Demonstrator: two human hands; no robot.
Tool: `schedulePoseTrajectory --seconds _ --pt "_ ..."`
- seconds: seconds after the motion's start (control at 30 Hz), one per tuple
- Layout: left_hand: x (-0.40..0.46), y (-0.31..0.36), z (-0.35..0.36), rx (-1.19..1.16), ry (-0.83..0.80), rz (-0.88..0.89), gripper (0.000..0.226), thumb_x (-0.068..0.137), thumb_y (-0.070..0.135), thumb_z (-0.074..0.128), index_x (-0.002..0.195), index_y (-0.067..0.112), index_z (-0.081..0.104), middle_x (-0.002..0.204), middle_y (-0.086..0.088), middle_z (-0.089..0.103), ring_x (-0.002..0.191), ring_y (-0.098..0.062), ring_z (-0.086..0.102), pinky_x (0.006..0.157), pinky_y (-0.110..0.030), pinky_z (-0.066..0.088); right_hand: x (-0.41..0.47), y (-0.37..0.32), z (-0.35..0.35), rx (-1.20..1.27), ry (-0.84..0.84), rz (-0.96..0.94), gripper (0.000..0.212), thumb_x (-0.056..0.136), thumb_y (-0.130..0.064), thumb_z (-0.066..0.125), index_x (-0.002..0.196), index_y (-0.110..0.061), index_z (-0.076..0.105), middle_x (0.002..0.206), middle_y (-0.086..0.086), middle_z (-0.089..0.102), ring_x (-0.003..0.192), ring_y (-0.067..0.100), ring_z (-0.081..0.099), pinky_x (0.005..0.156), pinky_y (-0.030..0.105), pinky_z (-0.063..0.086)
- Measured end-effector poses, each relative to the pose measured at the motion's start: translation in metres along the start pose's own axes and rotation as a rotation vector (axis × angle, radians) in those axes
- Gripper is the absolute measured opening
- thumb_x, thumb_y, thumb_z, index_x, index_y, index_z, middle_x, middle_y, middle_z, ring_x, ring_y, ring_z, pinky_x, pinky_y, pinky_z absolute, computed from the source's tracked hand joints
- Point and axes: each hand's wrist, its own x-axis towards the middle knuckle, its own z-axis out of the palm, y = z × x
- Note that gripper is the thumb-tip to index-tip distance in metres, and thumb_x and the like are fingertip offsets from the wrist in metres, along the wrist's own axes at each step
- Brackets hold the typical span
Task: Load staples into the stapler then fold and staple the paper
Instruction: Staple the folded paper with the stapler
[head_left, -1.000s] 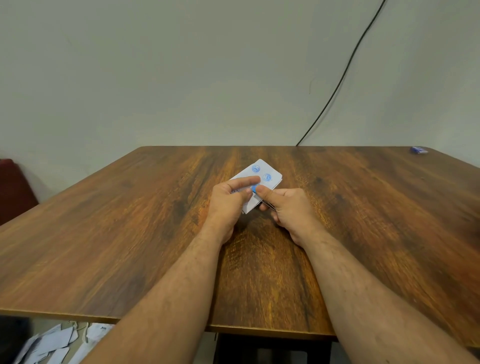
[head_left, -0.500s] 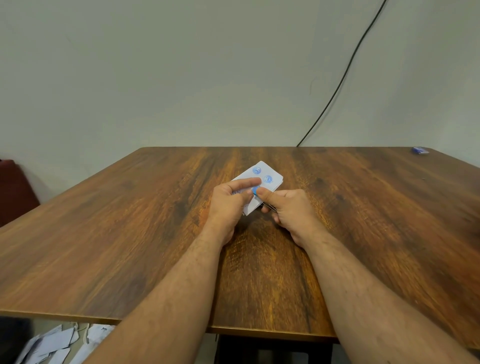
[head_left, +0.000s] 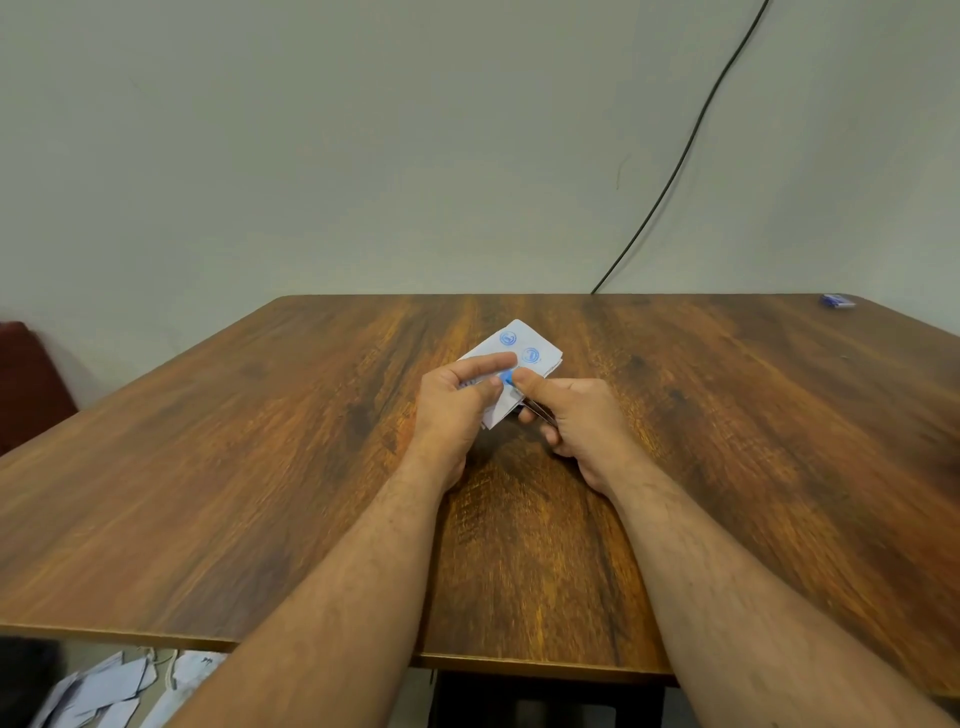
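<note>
Down on the floor, past the near edge of the table (head_left: 260, 519), lie scraps of paper (head_left: 98, 696). Above the middle of the table, 2 hands meet. The left hand (head_left: 452, 410) pinches the folded paper (head_left: 524, 353) between thumb and fingers so it stays flat. The right hand (head_left: 582, 421) is curled tight around the stapler (head_left: 508, 378); only its blue tip and a thin metal part show. The tip sits on the paper's edge, likely to press a staple in. Far off at the right back corner rests a small blue box (head_left: 837, 301), maybe staples.
</note>
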Motion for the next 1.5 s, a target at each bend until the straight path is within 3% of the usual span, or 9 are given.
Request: schedulePoseTrajectory --seconds 0.2,0.3,0.43,0.63,0.83,0.93,1.13,1.33,1.5 --pt "-0.006 0.006 0.002 0.028 0.031 0.015 0.036 0.090 -0.011 0.052 0.101 0.011 0.078 0.103 0.004 0.068 0.075 0.001 0.068 0.061 -0.015 0.053 0.003 -0.001 -0.002 0.148 0.083 0.048 0.031 0.089 -0.039 0.073 0.089 -0.009 0.076 0.072 0.010 0.067 0.043 0.011 0.037 0.034 0.017 0.024" --pt "-0.003 0.004 0.002 0.058 0.065 -0.008 0.036 0.090 -0.010 0.053 0.101 0.012 0.079 0.101 0.013 0.063 0.087 -0.002 0.063 0.069 -0.018 0.053 0.004 -0.001 -0.002 0.169 0.115 0.051 0.031 0.088 -0.039 0.075 0.086 -0.008 0.074 0.072 0.011 0.067 0.043 0.011 0.037 0.034 0.017 0.023" --pt "0.001 0.001 0.001 0.032 0.117 -0.021 0.039 0.083 -0.011 0.054 0.089 0.014 0.082 0.110 -0.009 0.072 0.094 -0.021 0.070 0.078 -0.034 0.059 0.005 -0.001 -0.002 0.197 0.123 0.050 0.031 0.089 -0.037 0.075 0.081 -0.007 0.073 0.072 0.012 0.067 0.043 0.012 0.036 0.034 0.017 0.023" --pt "-0.001 0.004 0.002 0.061 0.163 0.008 0.033 0.084 -0.010 0.053 0.091 0.007 0.081 0.104 -0.001 0.069 0.089 -0.006 0.064 0.080 -0.037 0.058 0.006 0.000 -0.003 0.180 0.124 0.066 0.031 0.088 -0.036 0.076 0.084 -0.006 0.073 0.070 0.011 0.068 0.042 0.012 0.037 0.033 0.018 0.024" --pt "-0.001 0.004 0.002 0.088 0.186 0.002 0.030 0.087 -0.007 0.055 0.089 0.009 0.081 0.107 0.002 0.067 0.097 -0.009 0.061 0.083 -0.042 0.059 0.007 0.000 -0.003 0.134 0.125 0.057 0.031 0.089 -0.038 0.075 0.081 -0.008 0.074 0.071 0.011 0.069 0.044 0.013 0.038 0.036 0.020 0.026" --pt "-0.001 0.005 0.003 0.108 0.179 0.008 0.030 0.088 -0.007 0.055 0.091 0.008 0.081 0.102 0.008 0.065 0.093 -0.006 0.058 0.082 -0.036 0.059 0.006 0.001 -0.004 0.117 0.127 0.056 0.030 0.089 -0.038 0.075 0.082 -0.009 0.075 0.071 0.010 0.069 0.045 0.013 0.039 0.038 0.022 0.027" --pt "-0.001 0.005 0.003 0.109 0.153 0.036 0.033 0.088 -0.009 0.053 0.088 0.012 0.079 0.102 0.010 0.064 0.084 0.005 0.063 0.062 -0.018 0.056 0.006 0.001 -0.002 0.100 0.151 0.052 0.027 0.090 -0.036 0.075 0.086 -0.009 0.076 0.065 0.006 0.067 0.041 0.011 0.038 0.040 0.022 0.028" --pt "0.004 -0.004 0.001 0.262 0.210 0.151 0.042 0.082 -0.005 0.057 0.100 0.027 0.078 0.118 0.006 0.052 0.107 -0.007 0.056 0.084 -0.024 0.056 0.007 0.001 -0.002 0.176 0.149 0.036 0.031 0.091 -0.039 0.072 0.080 -0.010 0.073 0.068 0.007 0.065 0.044 0.012 0.036 0.036 0.018 0.022" --pt "0.006 -0.008 0.003 0.421 0.223 0.296 0.039 0.076 0.005 0.072 0.104 0.032 0.074 0.125 0.007 0.039 0.114 0.001 0.048 0.104 -0.028 0.046 0.009 0.003 -0.002 0.175 0.144 0.047 0.034 0.094 -0.042 0.067 0.083 -0.010 0.071 0.070 0.007 0.066 0.042 0.011 0.036 0.037 0.019 0.023"
